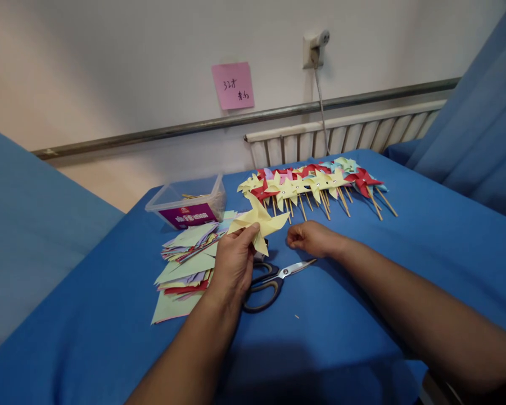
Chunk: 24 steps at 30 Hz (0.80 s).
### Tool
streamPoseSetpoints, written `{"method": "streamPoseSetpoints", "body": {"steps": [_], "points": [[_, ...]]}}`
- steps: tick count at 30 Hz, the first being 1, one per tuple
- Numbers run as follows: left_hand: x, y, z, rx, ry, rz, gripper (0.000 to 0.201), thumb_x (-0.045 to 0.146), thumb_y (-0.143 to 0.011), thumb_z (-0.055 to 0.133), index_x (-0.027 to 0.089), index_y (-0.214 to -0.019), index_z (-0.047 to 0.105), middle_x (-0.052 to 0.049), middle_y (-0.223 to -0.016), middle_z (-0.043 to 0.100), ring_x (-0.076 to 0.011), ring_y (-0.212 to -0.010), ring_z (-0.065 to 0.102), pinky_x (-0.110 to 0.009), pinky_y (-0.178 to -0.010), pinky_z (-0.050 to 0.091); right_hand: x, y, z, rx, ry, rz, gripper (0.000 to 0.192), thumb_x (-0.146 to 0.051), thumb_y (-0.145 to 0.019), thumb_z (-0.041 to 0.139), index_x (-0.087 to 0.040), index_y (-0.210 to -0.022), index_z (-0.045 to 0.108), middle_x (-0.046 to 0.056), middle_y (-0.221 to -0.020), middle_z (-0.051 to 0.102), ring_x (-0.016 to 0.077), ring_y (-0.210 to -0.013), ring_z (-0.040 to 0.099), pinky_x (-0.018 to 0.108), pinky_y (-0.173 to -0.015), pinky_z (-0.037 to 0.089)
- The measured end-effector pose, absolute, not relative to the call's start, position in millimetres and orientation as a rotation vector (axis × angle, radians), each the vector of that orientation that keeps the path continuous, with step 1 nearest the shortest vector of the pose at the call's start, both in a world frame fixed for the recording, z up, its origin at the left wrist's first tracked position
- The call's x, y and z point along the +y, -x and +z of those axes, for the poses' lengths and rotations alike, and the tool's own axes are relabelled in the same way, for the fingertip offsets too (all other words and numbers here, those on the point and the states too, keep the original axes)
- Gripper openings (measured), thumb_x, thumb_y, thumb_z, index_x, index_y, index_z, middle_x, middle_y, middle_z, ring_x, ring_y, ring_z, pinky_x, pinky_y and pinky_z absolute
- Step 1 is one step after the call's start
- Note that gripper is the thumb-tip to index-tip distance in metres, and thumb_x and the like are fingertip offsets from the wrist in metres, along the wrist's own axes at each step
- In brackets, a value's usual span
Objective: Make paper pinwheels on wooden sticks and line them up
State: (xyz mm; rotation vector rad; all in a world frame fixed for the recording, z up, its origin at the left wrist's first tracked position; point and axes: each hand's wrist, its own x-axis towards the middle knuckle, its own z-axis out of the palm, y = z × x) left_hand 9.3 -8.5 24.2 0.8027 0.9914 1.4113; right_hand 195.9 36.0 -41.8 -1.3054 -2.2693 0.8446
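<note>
A yellow paper pinwheel point(263, 220) without a visible stick is pinched between the thumb and fingers of my left hand point(234, 256). To its right, just above the blue cloth, my right hand point(310, 238) has its fingers curled together; whether anything is in them is hidden. Below both hands lies a pair of scissors point(274, 281) with dark handles, its blades pointing right. Part of a small object point(259, 256) shows behind my left hand, too covered to name. Stacks of coloured paper point(185, 264) lie left of that hand.
Several finished pinwheels point(316, 183) on wooden sticks lie along the back of the blue-covered table point(341, 337). A clear plastic box point(189, 202) with sticks stands at the back left. Behind are a metal rail point(172, 130), a radiator point(349, 135) and a plugged-in cable point(320, 107).
</note>
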Motion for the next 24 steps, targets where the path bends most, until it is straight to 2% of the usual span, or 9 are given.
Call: {"method": "streamPoseSetpoints", "body": {"steps": [8, 14, 24], "points": [[-8.7, -10.4, 24.4, 0.996, -0.784, 1.405, 0.021, 0.017, -0.062, 0.079, 0.009, -0.08, 0.071, -0.008, -0.08, 0.072, -0.0144, -0.071, 0.066, -0.024, -0.067, 0.051, 36.4, -196.7, -33.9, -2.168, 1.403, 0.932, 0.008, -0.013, -0.077, 0.062, -0.017, -0.084, 0.064, 0.001, -0.078, 0.067, 0.0122, -0.07, 0.058, 0.021, -0.063, 0.039], [-8.4, -10.2, 24.8, 1.01, -0.777, 1.39, 0.023, 0.017, -0.061, 0.079, 0.008, -0.08, 0.07, -0.008, -0.08, 0.072, -0.0144, -0.067, 0.065, -0.024, -0.063, 0.052, 43.2, -200.2, -35.7, -2.193, 1.409, 0.816, 0.002, -0.018, -0.077, 0.065, -0.018, -0.075, 0.064, -0.001, -0.071, 0.065, 0.0121, -0.067, 0.056, 0.022, -0.061, 0.038], [-9.6, -9.9, 26.0, 0.997, -0.79, 1.396, 0.022, 0.017, -0.06, 0.079, 0.01, -0.079, 0.071, -0.009, -0.08, 0.072, -0.0153, -0.069, 0.066, -0.024, -0.065, 0.053, 38.5, -209.8, -30.1, -2.258, 1.447, 0.726, 0.007, -0.021, -0.078, 0.063, -0.018, -0.081, 0.068, 0.001, -0.076, 0.07, 0.0133, -0.068, 0.06, 0.022, -0.06, 0.038]]}}
